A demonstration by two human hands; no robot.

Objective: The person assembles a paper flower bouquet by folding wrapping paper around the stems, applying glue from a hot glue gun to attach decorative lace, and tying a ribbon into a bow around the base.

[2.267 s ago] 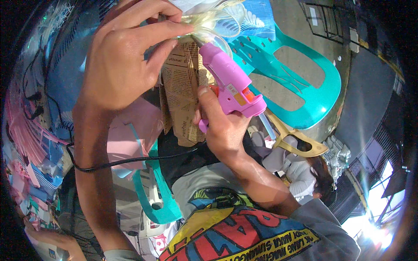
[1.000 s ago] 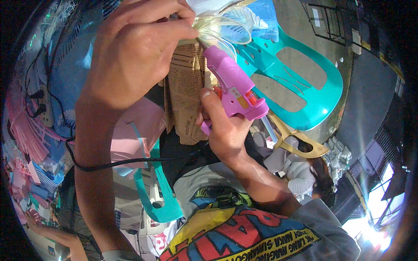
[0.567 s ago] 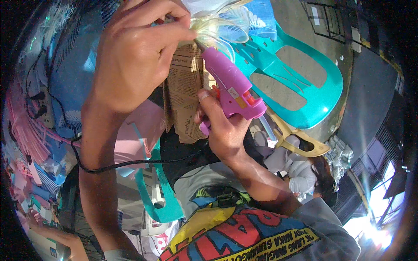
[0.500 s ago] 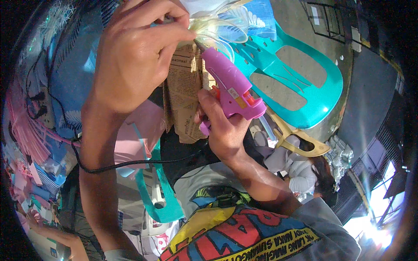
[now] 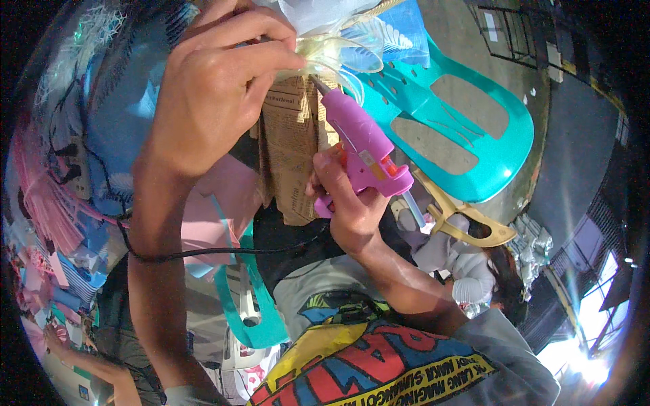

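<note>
My left hand (image 5: 220, 95) is closed in a pinch on a pale yellow, see-through ribbon bow (image 5: 363, 57) at the top of the view. Below the bow hangs a wrap of brown newsprint-patterned paper (image 5: 290, 152). In my right hand (image 5: 349, 206) is a purple hot glue gun (image 5: 360, 132), its dark nozzle pointing up and left, just under the bow's knot. Whether the tip touches the ribbon or paper I cannot tell. A clear glue stick (image 5: 414, 208) juts from the gun's back. White and blue leaf-patterned wrapping (image 5: 399, 34) spreads behind the bow.
A black cord (image 5: 223, 253) runs under my left forearm toward the glue gun. Teal plastic chairs (image 5: 504, 166) stand ahead and below, with a beige chair part (image 5: 474, 233) at right. Pink strips (image 5: 51, 203) and scraps lie at far left, near another person's arm (image 5: 95, 365).
The glue gun has shifted slightly down and right, its nozzle now lower, away from my left fingertips. My left hand keeps its pinch on the bow.
</note>
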